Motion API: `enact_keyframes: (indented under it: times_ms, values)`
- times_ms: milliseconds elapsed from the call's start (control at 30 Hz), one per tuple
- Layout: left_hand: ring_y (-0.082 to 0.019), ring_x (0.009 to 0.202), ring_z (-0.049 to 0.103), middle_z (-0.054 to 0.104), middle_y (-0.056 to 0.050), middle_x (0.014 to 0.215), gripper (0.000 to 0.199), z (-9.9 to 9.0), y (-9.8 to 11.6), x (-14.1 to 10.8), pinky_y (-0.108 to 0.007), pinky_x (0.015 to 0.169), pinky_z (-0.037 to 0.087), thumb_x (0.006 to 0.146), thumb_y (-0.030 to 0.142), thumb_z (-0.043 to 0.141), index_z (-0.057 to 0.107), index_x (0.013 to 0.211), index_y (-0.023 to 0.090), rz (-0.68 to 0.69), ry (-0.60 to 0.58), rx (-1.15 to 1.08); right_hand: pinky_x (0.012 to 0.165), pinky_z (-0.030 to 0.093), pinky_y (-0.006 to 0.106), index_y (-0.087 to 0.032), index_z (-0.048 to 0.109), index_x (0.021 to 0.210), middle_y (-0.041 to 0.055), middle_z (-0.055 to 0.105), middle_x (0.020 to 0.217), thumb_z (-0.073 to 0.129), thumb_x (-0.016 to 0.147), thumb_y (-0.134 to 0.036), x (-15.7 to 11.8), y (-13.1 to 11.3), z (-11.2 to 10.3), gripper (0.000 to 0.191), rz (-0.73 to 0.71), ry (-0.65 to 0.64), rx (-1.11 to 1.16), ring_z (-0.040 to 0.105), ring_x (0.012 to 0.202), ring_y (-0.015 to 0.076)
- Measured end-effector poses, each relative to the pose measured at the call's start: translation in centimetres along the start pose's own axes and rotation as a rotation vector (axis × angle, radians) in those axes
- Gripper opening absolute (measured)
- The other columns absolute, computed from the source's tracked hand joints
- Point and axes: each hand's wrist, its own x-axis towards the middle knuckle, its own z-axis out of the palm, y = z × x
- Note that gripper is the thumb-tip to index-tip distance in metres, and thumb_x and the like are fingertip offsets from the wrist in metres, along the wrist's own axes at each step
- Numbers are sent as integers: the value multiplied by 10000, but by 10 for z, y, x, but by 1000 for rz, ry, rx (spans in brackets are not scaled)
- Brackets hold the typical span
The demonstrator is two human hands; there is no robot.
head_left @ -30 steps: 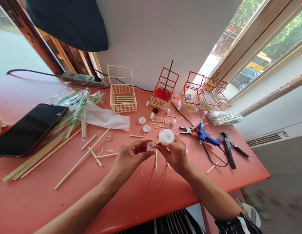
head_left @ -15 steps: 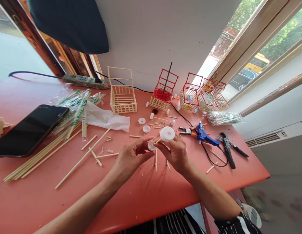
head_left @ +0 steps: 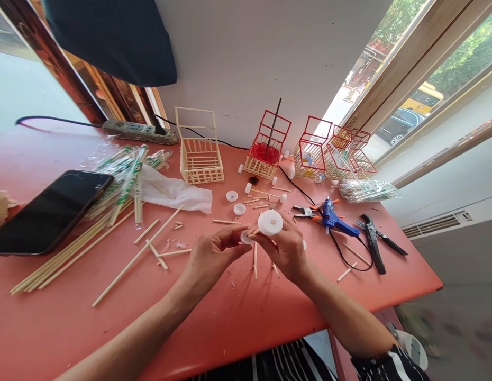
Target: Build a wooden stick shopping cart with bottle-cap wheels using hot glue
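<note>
My left hand (head_left: 208, 255) is closed, its fingertips pinching a small white bottle cap (head_left: 246, 237). In my right hand (head_left: 286, 250) is a short wooden stick (head_left: 254, 232), with a larger white round cap (head_left: 270, 223) above the fingers. The stick's end meets the small cap between my two hands; my fingers partly hide the contact. Two more white caps, one (head_left: 231, 196) behind the other (head_left: 239, 209), lie just beyond my hands. A stick with white caps at both ends (head_left: 265, 193) rests behind them.
Stick-built carts, one plain (head_left: 201, 161) and several red-trimmed (head_left: 265, 151), stand along the wall. To the right lie a blue glue gun (head_left: 336, 222), pliers (head_left: 307, 212) and black-handled cutters (head_left: 373, 243). Long sticks (head_left: 71, 254) and a phone (head_left: 51, 211) are at left.
The larger white cap in my right hand has tilted and shifted slightly left. My left hand keeps its pinch on the small cap. The view has shifted slightly.
</note>
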Motion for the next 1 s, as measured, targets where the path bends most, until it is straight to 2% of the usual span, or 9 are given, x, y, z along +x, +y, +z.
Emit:
enact_keyframes:
  times_ms: [367, 500, 600, 667, 767, 867, 1000]
  values:
    - [-230, 911, 726, 803, -44, 986, 404, 1, -5, -1, -325, 821, 586, 715, 400, 813, 791, 1073, 212, -64, -6, -42, 781, 512, 326, -213, 662, 867, 59, 730, 887, 573, 1033, -279, 3, -4, -3, 200, 11, -2, -32, 643, 849, 193]
    - [-226, 978, 723, 790, -49, 1097, 558, 0, -6, 1, -339, 877, 575, 733, 366, 784, 716, 1270, 234, -48, -70, -37, 770, 512, 309, -217, 663, 856, 48, 734, 882, 596, 1020, -279, 4, -3, -7, 188, 42, 28, -66, 661, 844, 189]
    - [-224, 978, 724, 790, -52, 1078, 624, -3, -5, 1, -351, 881, 569, 751, 347, 745, 655, 1359, 242, -52, -82, 60, 845, 524, 323, -222, 663, 879, 51, 744, 931, 594, 1014, -244, 10, -4, -22, 153, 113, 57, -31, 690, 914, 198]
    - [-207, 884, 714, 791, -51, 1025, 497, -5, -5, 0, -337, 819, 566, 779, 360, 712, 718, 1260, 238, -21, -36, 179, 892, 522, 333, -228, 660, 896, 48, 747, 961, 587, 1011, -221, 15, -5, -37, 136, 156, 103, -14, 697, 960, 202]
    - [-189, 760, 667, 791, -43, 940, 279, -7, -6, -1, -309, 712, 535, 806, 374, 675, 792, 1020, 238, 42, 6, 332, 866, 513, 330, -230, 650, 890, 40, 737, 944, 584, 1012, -233, 23, -7, -62, 138, 202, 110, -78, 681, 947, 203]
    - [-197, 729, 662, 791, -36, 866, 206, -7, -7, -3, -309, 693, 514, 815, 359, 650, 793, 899, 238, 77, -38, 426, 818, 492, 305, -228, 637, 860, 26, 714, 918, 588, 1012, -239, 26, -11, -85, 159, 242, 61, -158, 649, 883, 186]
    - [-210, 752, 675, 775, -26, 834, 179, -6, -5, -5, -310, 711, 498, 816, 300, 604, 770, 840, 237, 118, -122, 505, 801, 472, 282, -222, 654, 900, 20, 705, 951, 579, 1013, -216, 20, -17, -107, 136, 297, -89, -205, 640, 872, 172]
